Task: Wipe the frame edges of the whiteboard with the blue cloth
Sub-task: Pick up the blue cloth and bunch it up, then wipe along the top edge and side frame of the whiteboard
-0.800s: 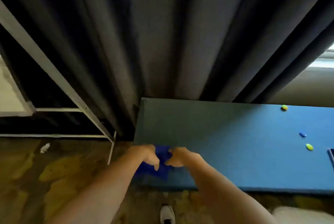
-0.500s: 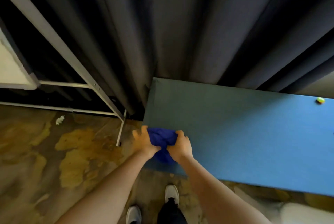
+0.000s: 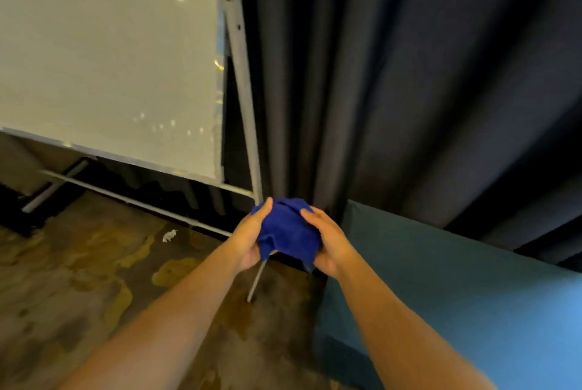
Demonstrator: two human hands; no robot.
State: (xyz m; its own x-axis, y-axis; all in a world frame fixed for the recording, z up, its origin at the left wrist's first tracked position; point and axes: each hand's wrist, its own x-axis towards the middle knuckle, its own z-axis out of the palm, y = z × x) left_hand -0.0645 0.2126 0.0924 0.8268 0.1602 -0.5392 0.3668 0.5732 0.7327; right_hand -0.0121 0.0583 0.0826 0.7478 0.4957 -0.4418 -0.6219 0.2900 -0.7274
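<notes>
Whiteboard (image 3: 104, 52) cut off top & left, frame edge (image 3: 220, 90) blurred; stand leg (image 3: 244, 99) hidden behind blue cloth (image 3: 286, 230) & left grip (image 3: 248, 240).

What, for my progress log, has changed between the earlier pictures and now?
The left hand and right hand lifted the cloth off the table corner and carried it left, toward the whiteboard, now in view. Unchanged: both still grip the bunched cloth; it touches no frame edge.

No writing, label or number is readable, even on the whiteboard (image 3: 94, 43).
</notes>
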